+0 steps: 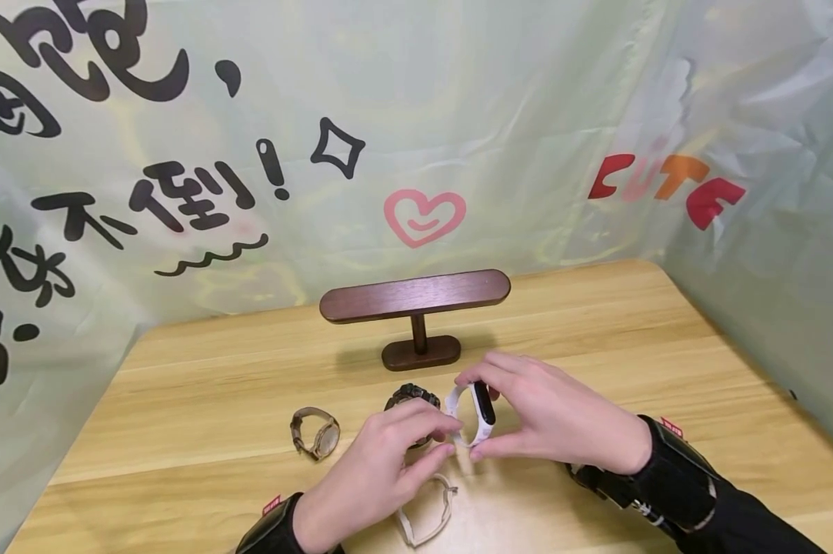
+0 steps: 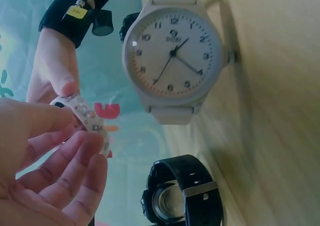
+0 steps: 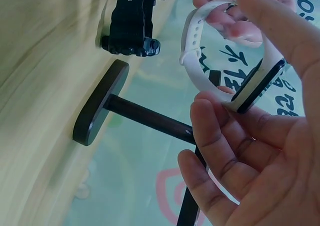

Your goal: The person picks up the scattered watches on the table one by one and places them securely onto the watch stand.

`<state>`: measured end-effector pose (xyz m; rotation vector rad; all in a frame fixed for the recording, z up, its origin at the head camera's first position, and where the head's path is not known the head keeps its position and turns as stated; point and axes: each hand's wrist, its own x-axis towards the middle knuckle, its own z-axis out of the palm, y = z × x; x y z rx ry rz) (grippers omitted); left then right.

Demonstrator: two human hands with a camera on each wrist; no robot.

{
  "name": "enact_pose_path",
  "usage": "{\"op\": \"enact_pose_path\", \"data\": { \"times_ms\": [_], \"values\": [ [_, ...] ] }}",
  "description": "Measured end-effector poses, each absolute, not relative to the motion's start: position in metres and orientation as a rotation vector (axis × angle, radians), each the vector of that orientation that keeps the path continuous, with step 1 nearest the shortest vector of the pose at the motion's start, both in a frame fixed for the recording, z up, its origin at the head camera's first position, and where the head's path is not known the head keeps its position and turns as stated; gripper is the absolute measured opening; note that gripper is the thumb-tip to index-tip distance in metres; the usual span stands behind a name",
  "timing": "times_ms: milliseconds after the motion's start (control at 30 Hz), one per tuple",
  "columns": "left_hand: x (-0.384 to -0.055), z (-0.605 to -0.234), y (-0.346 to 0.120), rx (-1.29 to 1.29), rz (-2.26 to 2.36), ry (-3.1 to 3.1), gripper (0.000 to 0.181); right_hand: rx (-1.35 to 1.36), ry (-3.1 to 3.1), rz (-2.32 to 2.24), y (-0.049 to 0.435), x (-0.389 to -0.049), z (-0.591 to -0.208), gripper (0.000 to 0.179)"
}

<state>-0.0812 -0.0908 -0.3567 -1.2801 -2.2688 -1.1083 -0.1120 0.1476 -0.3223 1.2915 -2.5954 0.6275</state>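
Note:
A white smart band (image 1: 484, 403) with a black screen is held above the table between both hands, its strap curved into a loop. My right hand (image 1: 554, 412) grips it at the screen side, thumb below and fingers above. On the opposite side, my left hand (image 1: 391, 454) pinches the strap; those fingertips partly cover a patterned stretch of the band (image 2: 82, 108) in the left wrist view. Under the left hand lies a white-strapped watch (image 1: 444, 517), whose numbered dial (image 2: 172, 55) faces the left wrist camera. A black watch (image 1: 409, 394) stands behind the left hand, partly hidden.
A brown-strapped watch (image 1: 328, 438) lies left of the left hand. Behind the hands stands a dark wooden T-shaped display stand (image 1: 416, 296) on the wooden table (image 1: 201, 400). A printed cloth backdrop (image 1: 527, 115) hangs along the table's back and sides.

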Motion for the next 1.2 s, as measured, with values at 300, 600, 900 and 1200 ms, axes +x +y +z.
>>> {"op": "enact_pose_path", "data": {
  "times_ms": [300, 600, 900, 1200],
  "values": [
    [-0.0788, -0.3588, -0.089, -1.306, -1.12, -2.244, 0.019, 1.294, -2.533, 0.636, 0.1415, -0.11, -0.325, 0.066],
    [-0.0792, -0.3612, -0.0887, -1.312, -1.129, -2.226, 0.014, 1.292, -2.514, 0.653, 0.1409, -0.1098, -0.3265, 0.068],
    [-0.0823, -0.3638, -0.0925, -1.274, -1.122, -2.249, 0.012, 1.355, -2.503, 0.774, 0.1423, -0.1094, -0.3218, 0.056],
    [-0.081, -0.3638, -0.0939, -1.24, -1.162, -2.258, 0.007, 1.342, -2.5, 0.835, 0.1408, -0.1096, -0.3202, 0.053]
  ]
}}
